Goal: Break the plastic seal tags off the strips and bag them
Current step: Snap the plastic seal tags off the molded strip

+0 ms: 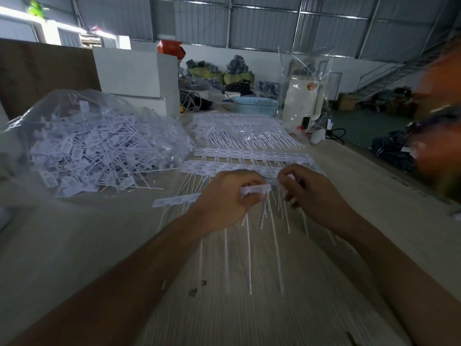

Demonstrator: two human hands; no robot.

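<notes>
Head view has your two hands meeting over the middle of the wooden table (104, 245), both on the same strip (179, 199) of white seal tags; your left hand (225, 199) has its fingers curled round the strip's header bar, thumb on top, with the free end of the strip running out to its left and lying flat on the table; your right hand (314, 193) sits just beside it, fingers bent and pinching what looks like the next tag along, though blur keeps you from seeing exactly where the pads land. The relation that matters: the header bar runs left to right across your body, the thin tails hang toward you at right angles to it, and the joint to be broken lies in the small gap between your two thumbs, about equally near to either hand; so I judge the snap should bend across that bar, not along it. More unbroken strips (249, 159) lie just beyond your knuckles; a sealed pack (244, 131) of strips sits farther back; the clear bag (82, 146) heaped with loose tags is to your left, nearer your left hand, so that hand seems better placed for dropping.
</notes>
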